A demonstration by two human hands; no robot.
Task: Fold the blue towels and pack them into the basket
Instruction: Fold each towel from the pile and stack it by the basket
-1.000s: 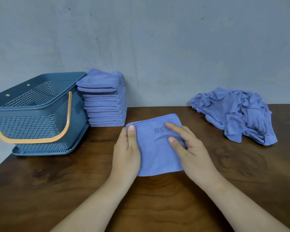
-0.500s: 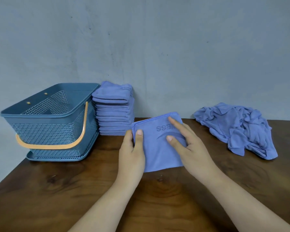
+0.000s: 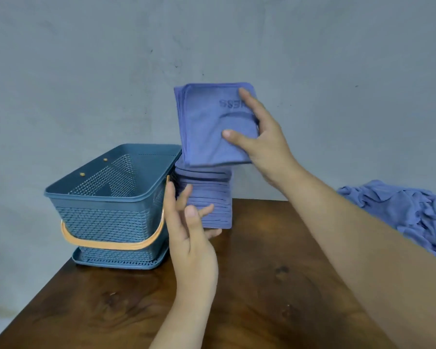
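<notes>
Right hand [image 3: 264,144] grips a folded towel [image 3: 209,127] in the air, thumb and forefinger on its printed face, just above the stack [image 3: 207,200] of folded towels. Left hand [image 3: 190,238] hovers with fingers spread and loose, holding nothing, before the stack and beside the basket [image 3: 106,215]. Basket, orange handle [image 3: 111,244] down, stands on the table [image 3: 262,285] against the stack's left; a rumpled pile [image 3: 400,210] lies far right.

Just right of the basket [image 3: 106,222], the top of the towel stack [image 3: 218,191] hides behind the held towel [image 3: 207,127], whose letters the right hand [image 3: 267,147] partly covers, the blurry left hand [image 3: 189,244] hides the basket's right corner, and the loose pile [image 3: 413,215] far right is cut off.
</notes>
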